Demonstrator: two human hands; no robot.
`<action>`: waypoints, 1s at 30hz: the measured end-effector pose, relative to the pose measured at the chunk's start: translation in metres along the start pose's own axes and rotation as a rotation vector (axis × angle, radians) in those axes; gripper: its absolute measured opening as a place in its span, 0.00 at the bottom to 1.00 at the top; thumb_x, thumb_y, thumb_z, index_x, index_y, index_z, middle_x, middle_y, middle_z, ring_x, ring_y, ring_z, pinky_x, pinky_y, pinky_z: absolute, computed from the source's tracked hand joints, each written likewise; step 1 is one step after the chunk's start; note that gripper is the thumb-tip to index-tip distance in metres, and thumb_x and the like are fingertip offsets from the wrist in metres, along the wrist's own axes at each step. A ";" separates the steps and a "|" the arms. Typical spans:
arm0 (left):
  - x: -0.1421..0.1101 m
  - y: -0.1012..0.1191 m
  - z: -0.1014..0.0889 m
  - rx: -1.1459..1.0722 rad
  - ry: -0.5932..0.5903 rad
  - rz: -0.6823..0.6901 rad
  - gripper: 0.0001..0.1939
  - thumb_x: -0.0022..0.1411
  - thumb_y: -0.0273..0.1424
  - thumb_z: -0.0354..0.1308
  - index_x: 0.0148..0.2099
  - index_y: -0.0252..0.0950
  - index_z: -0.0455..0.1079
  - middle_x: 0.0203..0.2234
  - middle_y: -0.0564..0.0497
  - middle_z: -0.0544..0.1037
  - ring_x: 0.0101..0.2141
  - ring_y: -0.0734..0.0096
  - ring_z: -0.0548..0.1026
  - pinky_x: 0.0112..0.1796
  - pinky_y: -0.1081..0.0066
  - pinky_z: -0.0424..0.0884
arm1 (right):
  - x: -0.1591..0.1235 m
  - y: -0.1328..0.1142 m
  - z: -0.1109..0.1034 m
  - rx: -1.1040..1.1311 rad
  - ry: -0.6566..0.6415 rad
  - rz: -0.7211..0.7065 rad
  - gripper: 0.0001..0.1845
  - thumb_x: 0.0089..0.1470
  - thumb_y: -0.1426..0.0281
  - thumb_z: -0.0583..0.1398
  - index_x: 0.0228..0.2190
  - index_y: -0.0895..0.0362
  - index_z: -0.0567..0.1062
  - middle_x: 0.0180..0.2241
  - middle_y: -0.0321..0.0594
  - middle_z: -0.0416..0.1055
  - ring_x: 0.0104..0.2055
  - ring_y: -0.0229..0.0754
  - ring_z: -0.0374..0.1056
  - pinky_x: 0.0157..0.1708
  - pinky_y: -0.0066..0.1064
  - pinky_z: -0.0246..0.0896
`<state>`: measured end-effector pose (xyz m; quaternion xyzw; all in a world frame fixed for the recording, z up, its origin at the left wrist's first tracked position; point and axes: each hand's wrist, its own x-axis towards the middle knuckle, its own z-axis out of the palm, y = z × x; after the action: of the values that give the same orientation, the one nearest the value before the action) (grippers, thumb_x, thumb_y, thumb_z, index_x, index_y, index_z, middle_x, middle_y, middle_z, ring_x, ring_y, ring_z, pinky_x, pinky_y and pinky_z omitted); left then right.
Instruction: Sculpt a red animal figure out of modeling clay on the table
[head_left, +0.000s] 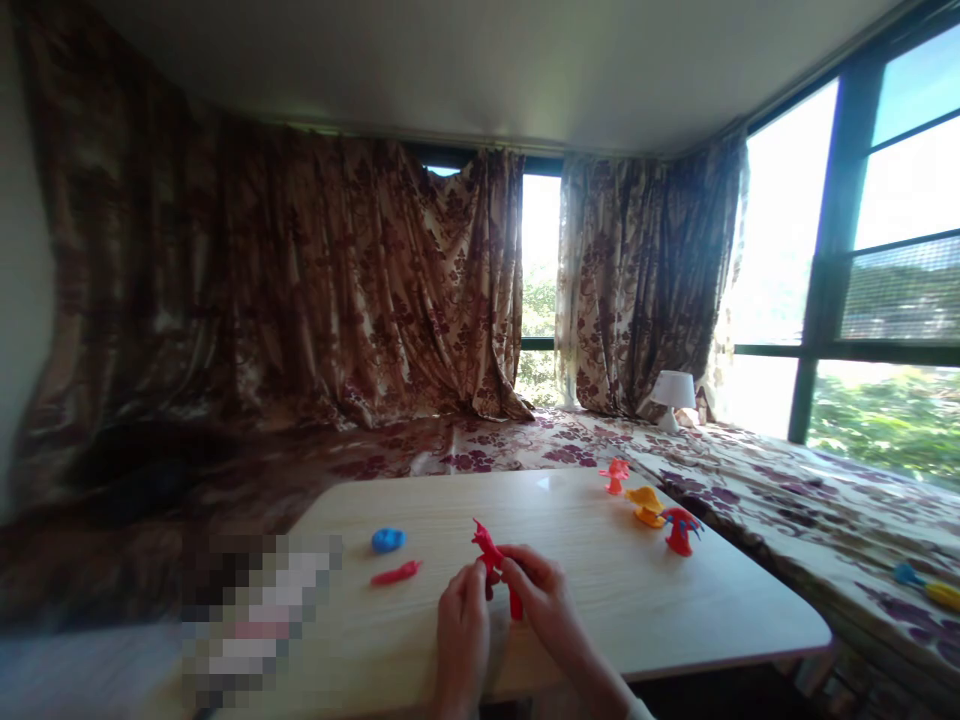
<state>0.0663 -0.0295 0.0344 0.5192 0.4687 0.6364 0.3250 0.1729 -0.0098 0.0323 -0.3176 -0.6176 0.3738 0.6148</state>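
Above the near middle of the table, my left hand (463,610) and my right hand (544,600) are closed around a red clay figure (486,542). Its upper end branches into thin points, and its middle is partly covered by my fingers. Below my right fingers a thick red stem (516,604) shows; I cannot tell whether it joins the figure. To the left lie a blue clay lump (388,540) and, nearer to me, a long red clay piece (396,573) with a narrow tip.
Along the right side of the pale wooden table (450,495) stand a light red figure (616,477), a yellow one (646,506) and a red one with blue spikes (681,531). A white lamp (673,398) is behind. Blue and yellow pieces (941,594) lie far right.
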 end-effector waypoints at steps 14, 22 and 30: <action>0.012 -0.009 0.001 -0.209 -0.030 -0.182 0.22 0.42 0.50 0.58 0.19 0.35 0.64 0.16 0.56 0.65 0.23 0.71 0.64 0.28 0.71 0.62 | 0.000 -0.009 0.001 0.005 -0.072 -0.028 0.13 0.51 0.61 0.59 0.32 0.57 0.78 0.26 0.39 0.72 0.28 0.40 0.68 0.29 0.27 0.63; 0.010 -0.019 -0.007 0.127 -0.040 -0.003 0.19 0.51 0.47 0.53 0.29 0.35 0.71 0.24 0.48 0.75 0.30 0.62 0.71 0.34 0.67 0.65 | 0.004 0.009 -0.001 0.036 0.112 0.074 0.20 0.44 0.55 0.62 0.32 0.59 0.79 0.28 0.44 0.77 0.30 0.45 0.70 0.31 0.32 0.65; 0.011 -0.027 -0.002 0.381 0.079 0.263 0.11 0.53 0.38 0.52 0.29 0.38 0.71 0.25 0.47 0.76 0.30 0.61 0.72 0.35 0.66 0.67 | 0.002 0.010 0.000 0.020 0.021 0.038 0.17 0.47 0.58 0.62 0.31 0.60 0.79 0.28 0.44 0.77 0.32 0.46 0.70 0.33 0.33 0.65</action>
<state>0.0596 -0.0109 0.0134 0.6027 0.5210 0.5930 0.1166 0.1724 -0.0028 0.0248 -0.3269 -0.6011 0.3882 0.6174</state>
